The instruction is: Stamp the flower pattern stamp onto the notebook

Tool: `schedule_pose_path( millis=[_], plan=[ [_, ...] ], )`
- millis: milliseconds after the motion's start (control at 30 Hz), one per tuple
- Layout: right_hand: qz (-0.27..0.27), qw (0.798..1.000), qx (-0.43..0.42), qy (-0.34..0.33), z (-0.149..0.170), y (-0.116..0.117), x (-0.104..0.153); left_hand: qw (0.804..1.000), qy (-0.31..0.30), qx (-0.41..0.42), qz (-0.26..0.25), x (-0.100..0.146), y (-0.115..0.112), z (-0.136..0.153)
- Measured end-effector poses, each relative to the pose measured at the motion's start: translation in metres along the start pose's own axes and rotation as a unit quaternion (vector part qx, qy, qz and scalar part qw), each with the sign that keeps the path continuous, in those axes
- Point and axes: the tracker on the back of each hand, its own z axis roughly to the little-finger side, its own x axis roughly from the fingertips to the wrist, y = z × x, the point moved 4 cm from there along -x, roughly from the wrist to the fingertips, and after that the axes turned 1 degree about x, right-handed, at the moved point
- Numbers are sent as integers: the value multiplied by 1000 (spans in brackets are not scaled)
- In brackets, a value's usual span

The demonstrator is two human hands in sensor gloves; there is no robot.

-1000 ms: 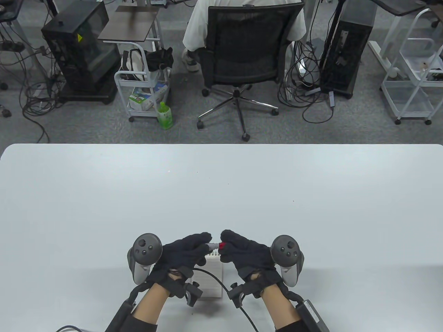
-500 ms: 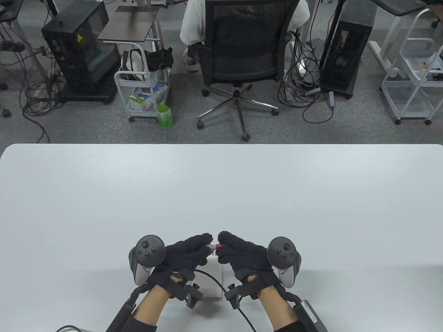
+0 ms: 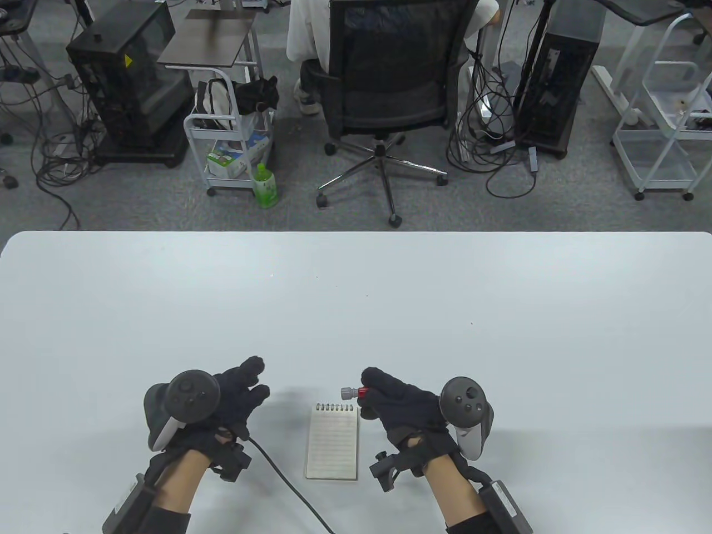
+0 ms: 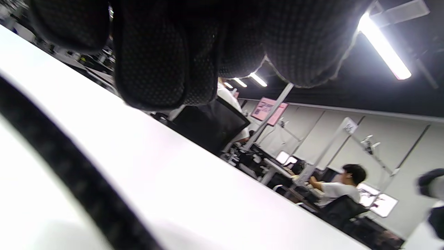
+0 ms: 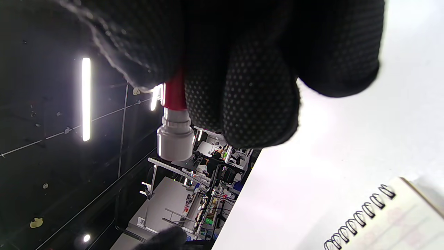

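Red stamp [image 3: 352,392] clamped in your right grip [image 3: 396,405] above notebook [image 3: 332,441]; left grip [image 3: 236,389] apart, fingers spread, empty.

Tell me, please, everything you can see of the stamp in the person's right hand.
The stamp is a small pen-like stick with a red body and a pale grey cylindrical tip, plastic by the look of it. The right hand grips its red part, so only the tip end shows. It lies roughly level, tip pointing toward the left hand's side, beyond the spiral edge of the notebook. It looks clear of the page.
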Motion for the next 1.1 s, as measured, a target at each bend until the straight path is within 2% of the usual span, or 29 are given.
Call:
schedule_pose_path(
  millis=[167,333,433,567,700,767,800,867,967,1100],
  plan=[
    [-24,999,24,-9,-2,7,-1,1000,15,-15,22,10,-6,28],
    [-29,999,41,-1,4,10,-2,999,16,-18,28,12,-8,35],
    [-23,997,68,-4,1,4,-4,999,10,-21,22,12,-7,34],
    [7,986,167,-10,-11,-13,-14,999,11,-19,31,12,-10,35],
    [18,942,336,-17,-22,-27,-35,999,12,-23,37,13,-10,36],
    [13,904,427,-9,-24,-29,-47,999,11,-25,36,14,-9,36],
    [7,890,456,-7,-24,-28,-52,999,11,-25,36,14,-9,36],
    [-15,850,527,-4,-20,-20,-62,999,11,-24,39,14,-9,37],
    [-46,806,590,-8,-11,-2,-68,999,10,-32,43,14,-10,37],
    [-71,791,608,-6,3,20,-70,998,7,-46,49,14,-13,37]
  ],
)
